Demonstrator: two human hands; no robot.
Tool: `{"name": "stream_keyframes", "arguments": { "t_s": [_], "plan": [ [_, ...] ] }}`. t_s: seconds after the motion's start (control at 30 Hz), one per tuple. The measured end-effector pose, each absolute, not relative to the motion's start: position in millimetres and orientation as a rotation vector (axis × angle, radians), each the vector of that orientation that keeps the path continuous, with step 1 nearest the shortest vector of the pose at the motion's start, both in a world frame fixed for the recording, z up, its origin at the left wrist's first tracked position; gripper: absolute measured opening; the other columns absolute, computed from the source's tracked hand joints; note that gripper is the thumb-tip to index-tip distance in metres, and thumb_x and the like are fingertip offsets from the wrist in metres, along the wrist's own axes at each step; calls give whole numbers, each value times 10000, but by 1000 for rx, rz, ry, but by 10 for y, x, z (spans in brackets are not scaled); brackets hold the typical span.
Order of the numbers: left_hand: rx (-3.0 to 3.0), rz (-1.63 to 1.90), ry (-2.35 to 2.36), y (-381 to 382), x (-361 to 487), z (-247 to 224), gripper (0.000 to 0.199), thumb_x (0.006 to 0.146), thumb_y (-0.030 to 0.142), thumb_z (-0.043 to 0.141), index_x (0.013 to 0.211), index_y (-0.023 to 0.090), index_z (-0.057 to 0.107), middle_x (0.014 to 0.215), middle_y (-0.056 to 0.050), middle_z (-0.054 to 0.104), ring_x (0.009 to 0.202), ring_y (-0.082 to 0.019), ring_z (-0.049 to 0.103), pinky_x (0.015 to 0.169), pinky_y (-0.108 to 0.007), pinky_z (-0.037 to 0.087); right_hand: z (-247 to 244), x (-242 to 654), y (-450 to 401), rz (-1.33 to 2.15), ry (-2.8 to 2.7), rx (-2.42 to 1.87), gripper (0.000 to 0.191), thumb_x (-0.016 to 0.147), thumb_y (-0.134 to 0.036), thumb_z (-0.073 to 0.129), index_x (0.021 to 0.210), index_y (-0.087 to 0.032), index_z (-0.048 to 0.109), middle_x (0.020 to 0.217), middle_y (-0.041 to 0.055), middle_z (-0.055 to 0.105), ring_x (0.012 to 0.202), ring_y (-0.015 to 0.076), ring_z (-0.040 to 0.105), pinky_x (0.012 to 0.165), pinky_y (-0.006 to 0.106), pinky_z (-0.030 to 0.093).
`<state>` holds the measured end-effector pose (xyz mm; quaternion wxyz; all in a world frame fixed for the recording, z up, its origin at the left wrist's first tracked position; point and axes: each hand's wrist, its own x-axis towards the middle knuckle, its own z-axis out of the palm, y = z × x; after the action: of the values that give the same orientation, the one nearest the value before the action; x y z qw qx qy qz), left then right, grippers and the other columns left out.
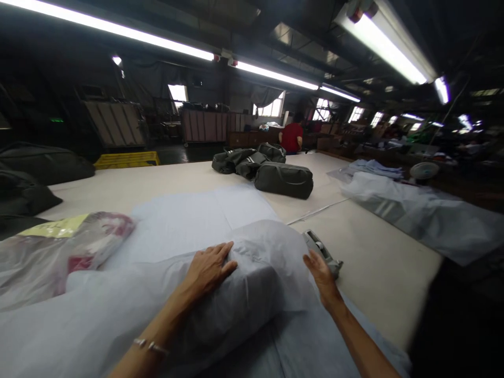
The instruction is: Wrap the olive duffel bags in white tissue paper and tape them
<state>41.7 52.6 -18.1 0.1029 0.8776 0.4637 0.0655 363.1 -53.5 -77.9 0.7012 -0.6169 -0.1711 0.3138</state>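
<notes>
A thin, whitish, see-through plastic bag (271,241) covers a bulky, darker shape in front of me. My left hand (210,268) lies on top of this plastic with its fingers stretched out and pressing lightly. At the far right edge of the bag, my right hand (321,273) is open, palm turned inward with nothing visible in it. Just beyond its fingers lies a grey tool that looks like a tape dispenser (321,249). Whether the right fingers touch the plastic, I cannot tell. Pale flat sheets (189,218) spread out behind the covered bundle.
Dark duffel bags (284,179) stand at the table's (378,247) far side, with more dark bags (43,163) at left. A clear plastic package (94,241) lies at left. Plastic-covered goods (413,202) sit at right. A person in red (291,137) is at the back.
</notes>
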Motion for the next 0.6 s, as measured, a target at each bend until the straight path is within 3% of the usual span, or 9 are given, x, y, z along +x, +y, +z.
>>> {"name": "stream_keyframes", "arguments": {
  "t_s": [0.1, 0.3, 0.43, 0.5, 0.6],
  "plan": [
    [2619, 193, 1372, 404, 414, -182, 554, 948, 499, 384, 1447, 258, 401, 1439, -79, 514, 1270, -298, 504, 987, -450, 403, -852, 3692, -545, 1010, -339, -1215, 245, 639, -232, 830, 839, -191, 693, 743, -28, 722, 667, 126, 649, 610, 193, 527],
    [2663, 183, 1379, 146, 437, -131, 577, 936, 504, 421, 1462, 272, 384, 1459, -81, 491, 1274, -303, 504, 1015, -461, 390, -768, 4160, -576, 1016, -203, -1070, 105, 709, -193, 768, 745, -190, 670, 657, -45, 691, 585, 100, 626, 560, 176, 524],
    [2637, 146, 1392, 178, 429, -137, 582, 929, 492, 429, 1468, 279, 374, 1477, -66, 471, 1298, -298, 487, 1027, -458, 392, -884, 4464, -585, 1152, -115, -1161, 86, 752, -216, 739, 744, -185, 659, 517, -63, 604, 415, 74, 524, 406, 148, 418],
    [2624, 133, 1386, 246, 411, -162, 577, 933, 487, 414, 1469, 279, 373, 1480, -64, 465, 1300, -292, 489, 1033, -454, 395, -982, 4491, -567, 1248, -159, -1224, 129, 728, -244, 768, 757, -181, 658, 559, -39, 648, 445, 94, 566, 426, 161, 437],
    [2624, 155, 1358, 360, 379, -216, 565, 936, 484, 403, 1459, 271, 396, 1465, -72, 482, 1286, -285, 507, 1028, -439, 413, -1090, 4398, -469, 1354, -217, -1236, 244, 637, -268, 842, 789, -178, 675, 741, 37, 746, 688, 199, 703, 615, 281, 560]
  ]
}}
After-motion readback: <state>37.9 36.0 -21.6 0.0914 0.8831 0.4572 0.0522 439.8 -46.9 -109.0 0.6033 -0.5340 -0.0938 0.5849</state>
